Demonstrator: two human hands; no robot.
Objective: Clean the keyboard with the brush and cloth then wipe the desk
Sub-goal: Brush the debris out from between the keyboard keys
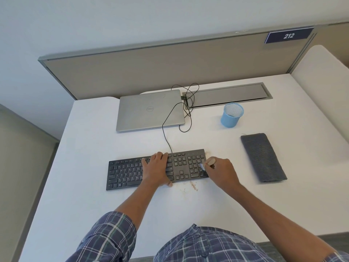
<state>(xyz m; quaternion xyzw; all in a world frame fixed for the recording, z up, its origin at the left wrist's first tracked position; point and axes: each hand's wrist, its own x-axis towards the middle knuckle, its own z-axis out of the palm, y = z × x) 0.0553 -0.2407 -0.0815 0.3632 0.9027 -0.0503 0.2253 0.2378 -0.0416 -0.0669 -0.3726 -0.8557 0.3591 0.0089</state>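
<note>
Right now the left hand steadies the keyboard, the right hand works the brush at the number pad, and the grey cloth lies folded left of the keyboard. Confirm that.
One detail is wrong. The head view shows the grey cloth lying folded to the right of the keyboard, not the left. The rest holds: the left hand rests on the keyboard, and the right hand holds the brush at the number pad.

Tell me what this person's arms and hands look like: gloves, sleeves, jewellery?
The left hand and right hand are bare: no gloves, no ring or watch visible. Forearms are uncovered. The left sleeve is blue plaid with green and white lines, ending near the elbow; a bit of the matching right sleeve shows at the frame's corner.
</note>
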